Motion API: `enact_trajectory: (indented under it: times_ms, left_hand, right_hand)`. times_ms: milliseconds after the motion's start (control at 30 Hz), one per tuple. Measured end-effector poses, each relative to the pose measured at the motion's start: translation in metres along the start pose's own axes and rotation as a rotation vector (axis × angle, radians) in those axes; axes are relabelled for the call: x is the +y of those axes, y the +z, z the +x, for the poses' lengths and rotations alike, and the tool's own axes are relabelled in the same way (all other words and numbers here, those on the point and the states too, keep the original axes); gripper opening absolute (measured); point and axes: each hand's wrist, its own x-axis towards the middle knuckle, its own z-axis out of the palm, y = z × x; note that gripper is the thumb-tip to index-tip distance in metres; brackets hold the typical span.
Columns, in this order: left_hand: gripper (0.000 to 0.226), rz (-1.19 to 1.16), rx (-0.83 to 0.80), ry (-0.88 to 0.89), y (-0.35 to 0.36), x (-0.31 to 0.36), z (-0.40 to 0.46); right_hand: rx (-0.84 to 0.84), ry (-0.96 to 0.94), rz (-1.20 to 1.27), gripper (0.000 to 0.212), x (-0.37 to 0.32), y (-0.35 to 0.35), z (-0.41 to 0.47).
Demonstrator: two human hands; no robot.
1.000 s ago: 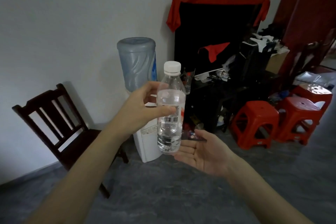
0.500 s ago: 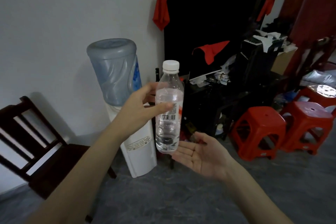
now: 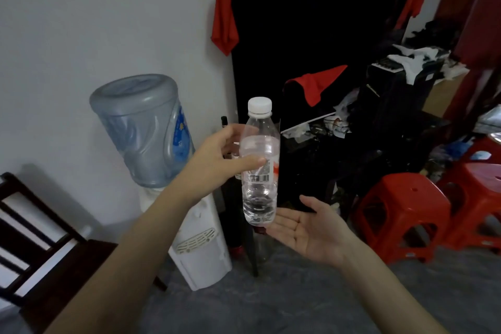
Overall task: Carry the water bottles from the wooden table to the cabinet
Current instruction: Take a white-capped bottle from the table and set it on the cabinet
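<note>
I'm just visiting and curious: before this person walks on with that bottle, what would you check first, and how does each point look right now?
1. Left hand grips the water bottle round its middle: ok.
2. Bottle upright: ok.
3. White cap on: ok; tightness, cannot tell.
4. Right hand open, palm up, by the bottle's base: ok; touching it, cannot tell.
5. Cabinet in sight: cannot tell.
6. Path ahead: not ok, water dispenser and red stools stand close.
</note>
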Motion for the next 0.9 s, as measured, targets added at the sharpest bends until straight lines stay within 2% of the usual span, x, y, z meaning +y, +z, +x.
enact_trajectory:
  times_ms: [267,367,533,900]
  left_hand:
    - [0.054,0.020,-0.092,0.063,0.021,-0.024,0.094]
    - [0.048,0.000,-0.104,0.093,0.022,-0.036,0.138]
    - [0.051,-0.025,-0.109,0.120,0.010,-0.065,0.214]
    - [0.055,-0.087,-0.106,0.034,0.007,-0.155,0.346]
  right_hand:
    - [0.025,-0.008,0.018,0.066,-0.055,-0.017,0.049]
    - [0.014,-0.040,0.025,0.066,-0.087,-0.024,0.073]
    - [0.052,-0.068,0.021,0.065,-0.150,-0.016,0.129]
    - [0.164,-0.016,0.039,0.065,-0.247,-0.035,0.260]
